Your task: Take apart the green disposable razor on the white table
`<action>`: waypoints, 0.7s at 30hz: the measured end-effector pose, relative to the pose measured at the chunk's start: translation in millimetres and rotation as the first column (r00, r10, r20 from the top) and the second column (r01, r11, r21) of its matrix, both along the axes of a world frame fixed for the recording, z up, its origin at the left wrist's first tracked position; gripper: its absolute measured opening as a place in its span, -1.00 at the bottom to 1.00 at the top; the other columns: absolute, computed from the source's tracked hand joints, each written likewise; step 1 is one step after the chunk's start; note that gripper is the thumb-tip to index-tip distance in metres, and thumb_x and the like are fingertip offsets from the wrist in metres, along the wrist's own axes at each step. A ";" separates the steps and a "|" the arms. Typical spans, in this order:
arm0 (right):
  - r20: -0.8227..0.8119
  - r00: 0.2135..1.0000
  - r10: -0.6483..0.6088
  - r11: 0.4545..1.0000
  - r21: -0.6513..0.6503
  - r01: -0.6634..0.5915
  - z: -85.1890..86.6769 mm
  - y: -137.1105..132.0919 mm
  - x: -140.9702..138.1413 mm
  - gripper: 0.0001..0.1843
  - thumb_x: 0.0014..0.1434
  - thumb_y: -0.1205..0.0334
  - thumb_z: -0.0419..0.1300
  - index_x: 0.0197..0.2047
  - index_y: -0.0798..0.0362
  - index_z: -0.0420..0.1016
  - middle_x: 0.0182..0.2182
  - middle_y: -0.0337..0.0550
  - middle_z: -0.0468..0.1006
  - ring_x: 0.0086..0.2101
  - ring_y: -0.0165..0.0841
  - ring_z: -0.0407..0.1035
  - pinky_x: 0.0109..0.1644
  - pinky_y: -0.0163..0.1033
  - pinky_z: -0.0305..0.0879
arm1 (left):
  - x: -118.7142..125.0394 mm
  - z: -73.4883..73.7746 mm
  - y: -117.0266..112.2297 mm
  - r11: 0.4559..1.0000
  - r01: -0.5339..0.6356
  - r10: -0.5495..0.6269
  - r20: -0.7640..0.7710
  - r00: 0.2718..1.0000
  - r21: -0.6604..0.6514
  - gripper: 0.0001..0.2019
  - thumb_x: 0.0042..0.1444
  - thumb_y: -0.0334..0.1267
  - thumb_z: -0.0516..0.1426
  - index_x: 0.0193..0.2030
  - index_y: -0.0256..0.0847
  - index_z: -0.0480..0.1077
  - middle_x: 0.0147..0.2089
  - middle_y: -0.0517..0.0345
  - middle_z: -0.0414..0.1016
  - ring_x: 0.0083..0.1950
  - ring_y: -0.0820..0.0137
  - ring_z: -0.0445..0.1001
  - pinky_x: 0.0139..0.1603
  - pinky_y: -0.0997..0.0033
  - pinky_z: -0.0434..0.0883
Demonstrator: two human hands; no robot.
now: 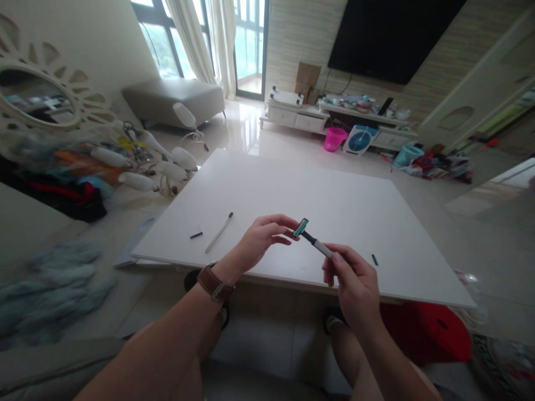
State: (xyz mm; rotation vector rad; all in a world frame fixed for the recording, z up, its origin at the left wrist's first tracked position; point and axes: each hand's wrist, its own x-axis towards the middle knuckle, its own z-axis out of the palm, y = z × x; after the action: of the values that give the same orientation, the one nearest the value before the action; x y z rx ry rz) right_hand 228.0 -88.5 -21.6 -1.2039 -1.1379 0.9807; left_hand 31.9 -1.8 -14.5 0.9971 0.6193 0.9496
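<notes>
My right hand [355, 275] is closed around the grey handle of a razor [320, 245]. The razor's green and black head points up and to the left, above the white table. My left hand [267, 234] reaches towards that head with its fingers stretched and apart. Its fingertips are at the head's left edge; whether they press on it I cannot tell. On the table to the left lie a thin grey stick with a dark tip [219, 233] and a small black strip [196, 235]. A small dark green and black piece [375, 259] rests to the right.
The white table [292, 184] spans the middle, its near edge just before my knees. A red round object [438, 334] stands below its right side. Lamp parts with white shades [167, 167] and piled goods are at the left. A pink basket [334, 139] stands beyond.
</notes>
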 end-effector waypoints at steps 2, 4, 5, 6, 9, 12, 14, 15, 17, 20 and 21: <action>0.030 1.000 -0.004 1.000 -0.001 0.004 -0.2 0.2 -1.9 -0.77 0.29 0.14 0.19 -0.10 0.06 0.57 -0.50 -0.24 0.45 -0.54 -0.45 0.29 -0.52 -0.33 0.21 | -0.2 3.5 -2.0 1.000 -0.015 0.015 0.018 1.000 0.000 -0.78 -0.04 -0.37 0.13 -0.26 -0.29 0.57 -0.27 0.03 0.58 -0.26 0.34 0.54 -0.18 0.36 0.42; 0.081 0.997 -0.016 1.000 0.018 0.015 1.2 -0.3 -4.0 -0.76 0.29 0.12 0.19 -0.09 0.06 0.57 -0.49 -0.24 0.45 -0.54 -0.45 0.29 -0.51 -0.33 0.21 | -1.6 6.6 -3.7 1.000 -0.023 0.023 0.027 0.999 0.008 -0.78 -0.09 -0.39 0.15 -0.28 -0.29 0.57 -0.32 0.06 0.58 -0.30 0.34 0.54 -0.20 0.37 0.41; 0.110 0.994 -0.026 0.999 0.030 0.023 2.2 -0.6 -5.0 -0.76 0.29 0.11 0.19 -0.09 0.06 0.57 -0.49 -0.24 0.44 -0.54 -0.45 0.29 -0.51 -0.33 0.22 | -2.7 7.9 -4.2 1.000 -0.026 0.026 0.024 0.999 0.014 -0.78 -0.10 -0.39 0.16 -0.29 -0.28 0.57 -0.34 0.07 0.58 -0.31 0.34 0.54 -0.21 0.37 0.40; 0.137 0.990 -0.035 0.999 0.041 0.030 3.2 -0.8 -6.0 -0.76 0.29 0.11 0.19 -0.10 0.06 0.57 -0.49 -0.25 0.44 -0.54 -0.45 0.29 -0.51 -0.33 0.22 | -4.0 8.9 -4.7 0.999 -0.029 0.029 0.018 0.999 0.021 -0.79 -0.11 -0.39 0.17 -0.29 -0.28 0.58 -0.35 0.08 0.58 -0.31 0.34 0.54 -0.22 0.37 0.40; 0.177 0.983 -0.054 0.998 0.054 0.045 4.8 -0.6 -8.3 -0.76 0.30 0.11 0.18 -0.10 0.05 0.57 -0.50 -0.26 0.44 -0.56 -0.47 0.29 -0.51 -0.34 0.23 | -7.8 9.5 -4.9 0.998 -0.037 0.037 0.007 0.999 0.059 -0.77 -0.08 -0.38 0.19 -0.25 -0.25 0.60 -0.32 0.09 0.60 -0.32 0.35 0.54 -0.20 0.37 0.40; 0.163 0.985 -0.057 0.998 0.049 0.050 3.8 0.9 -8.8 -0.76 0.30 0.11 0.18 -0.09 0.05 0.56 -0.49 -0.26 0.44 -0.55 -0.48 0.29 -0.51 -0.34 0.23 | -10.4 6.8 -4.8 0.993 -0.043 0.045 -0.012 0.999 0.109 -0.73 -0.04 -0.38 0.19 -0.17 -0.22 0.61 -0.29 0.09 0.62 -0.30 0.35 0.54 -0.18 0.35 0.40; 0.147 0.988 -0.056 0.998 0.044 0.050 2.8 1.9 -8.3 -0.76 0.30 0.11 0.18 -0.10 0.06 0.56 -0.49 -0.26 0.44 -0.55 -0.47 0.29 -0.52 -0.34 0.22 | -11.1 4.8 -5.4 0.989 -0.053 0.060 -0.045 0.997 0.138 -0.72 -0.02 -0.37 0.19 -0.14 -0.21 0.62 -0.30 0.08 0.63 -0.29 0.34 0.53 -0.16 0.34 0.40; 0.139 0.989 -0.054 0.998 0.040 0.049 2.5 2.2 -8.1 -0.76 0.30 0.11 0.18 -0.10 0.06 0.56 -0.48 -0.26 0.44 -0.55 -0.47 0.29 -0.52 -0.34 0.22 | -11.2 4.2 -6.0 0.987 -0.058 0.068 -0.061 0.996 0.152 -0.71 -0.02 -0.37 0.19 -0.14 -0.21 0.62 -0.31 0.07 0.63 -0.28 0.34 0.53 -0.15 0.33 0.40; 0.125 0.991 -0.053 0.998 0.030 0.050 2.3 2.5 -7.9 -0.76 0.30 0.11 0.18 -0.10 0.06 0.56 -0.48 -0.26 0.44 -0.55 -0.47 0.28 -0.52 -0.34 0.21 | -11.2 4.2 -7.2 0.983 -0.064 0.080 -0.081 0.993 0.175 -0.69 -0.01 -0.36 0.19 -0.11 -0.20 0.62 -0.33 0.06 0.64 -0.27 0.33 0.53 -0.14 0.32 0.39; 0.099 0.993 -0.059 0.998 0.021 0.057 1.7 2.4 -9.1 -0.76 0.29 0.11 0.18 -0.11 0.06 0.56 -0.48 -0.25 0.46 -0.56 -0.47 0.28 -0.53 -0.34 0.21 | -10.9 6.7 -7.8 0.979 -0.081 0.095 -0.069 0.993 0.187 -0.73 -0.02 -0.33 0.19 -0.16 -0.23 0.62 -0.34 0.05 0.63 -0.28 0.31 0.54 -0.15 0.31 0.39; 0.076 0.995 -0.071 0.997 0.025 0.069 1.1 2.4 -9.7 -0.76 0.29 0.11 0.18 -0.11 0.07 0.56 -0.48 -0.25 0.46 -0.57 -0.48 0.27 -0.54 -0.35 0.20 | -10.6 7.3 -7.2 0.980 -0.094 0.105 -0.058 0.993 0.175 -0.77 -0.01 -0.31 0.19 -0.22 -0.24 0.62 -0.33 0.04 0.63 -0.29 0.31 0.54 -0.16 0.32 0.40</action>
State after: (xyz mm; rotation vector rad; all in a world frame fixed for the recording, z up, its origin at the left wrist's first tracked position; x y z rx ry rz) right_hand 218.2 -86.1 -20.6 -1.2646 -1.1565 0.8727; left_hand 21.3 -9.0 -7.3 1.1640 0.6562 1.0755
